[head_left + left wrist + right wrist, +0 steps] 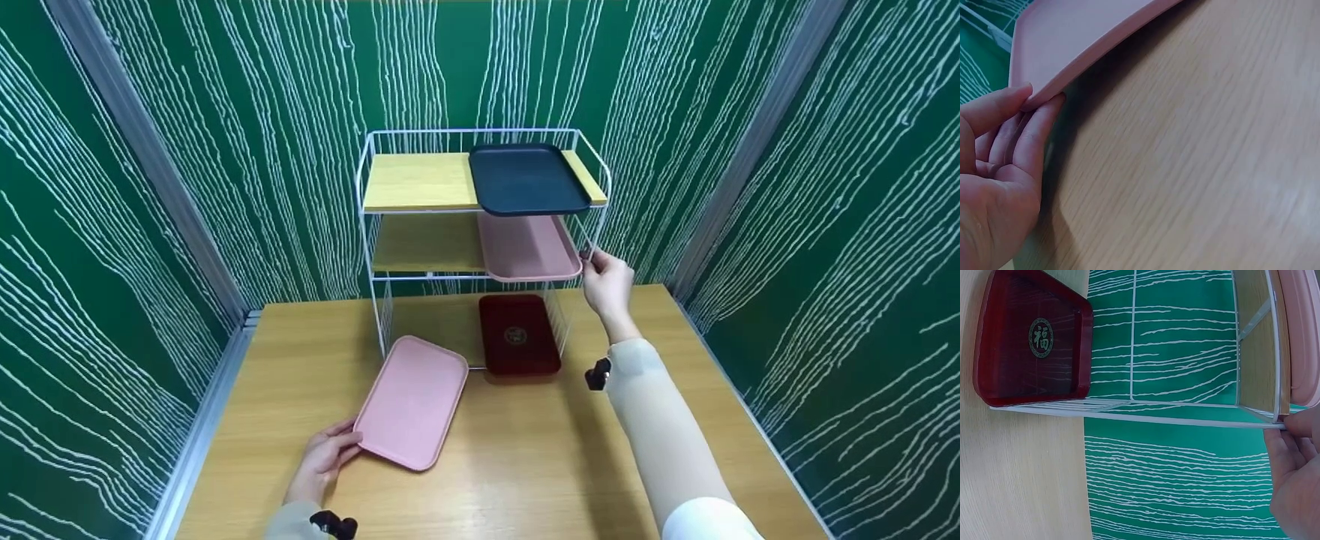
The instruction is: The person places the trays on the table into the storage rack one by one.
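Observation:
My left hand [328,454] pinches the near left corner of a pink tray [412,403], thumb on top and fingers beneath. In the left wrist view that tray [1078,39] is tilted, its near edge raised off the wood. My right hand [608,283] grips the right front post of a white wire rack [369,247] at middle-shelf height; the right wrist view shows the fingers around the thin post [1196,422]. On the rack's right side sit a black tray [529,180] on top, another pink tray [529,247] on the middle shelf and a dark red tray [517,337] at the bottom.
The rack has yellowish wooden shelves [420,180] and stands at the back of a wooden table [510,465]. Green walls [300,150] with white streaks enclose the table behind and on both sides, with metal posts [150,150] at the corners.

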Action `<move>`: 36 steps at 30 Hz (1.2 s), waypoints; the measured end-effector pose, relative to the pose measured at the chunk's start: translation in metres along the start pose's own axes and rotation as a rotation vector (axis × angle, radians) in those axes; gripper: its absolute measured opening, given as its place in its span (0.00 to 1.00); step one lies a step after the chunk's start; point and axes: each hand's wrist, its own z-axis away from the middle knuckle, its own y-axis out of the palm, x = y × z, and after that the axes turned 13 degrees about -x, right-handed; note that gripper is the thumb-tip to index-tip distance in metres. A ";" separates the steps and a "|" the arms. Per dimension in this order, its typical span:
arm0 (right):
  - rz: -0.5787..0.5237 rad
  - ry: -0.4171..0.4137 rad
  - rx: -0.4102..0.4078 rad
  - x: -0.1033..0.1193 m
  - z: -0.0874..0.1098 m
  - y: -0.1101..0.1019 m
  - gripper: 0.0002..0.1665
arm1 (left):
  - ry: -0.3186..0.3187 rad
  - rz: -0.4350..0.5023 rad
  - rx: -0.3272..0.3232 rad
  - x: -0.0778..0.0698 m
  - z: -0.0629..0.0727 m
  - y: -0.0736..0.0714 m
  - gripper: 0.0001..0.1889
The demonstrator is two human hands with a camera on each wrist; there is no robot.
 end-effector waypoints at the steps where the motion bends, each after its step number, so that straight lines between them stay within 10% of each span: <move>1: -0.004 0.005 0.000 0.000 0.000 0.000 0.15 | -0.001 0.005 -0.009 0.000 0.000 0.003 0.26; 36: -0.031 0.029 0.010 0.000 0.000 0.000 0.16 | -0.062 0.262 -0.144 0.007 -0.020 0.124 0.34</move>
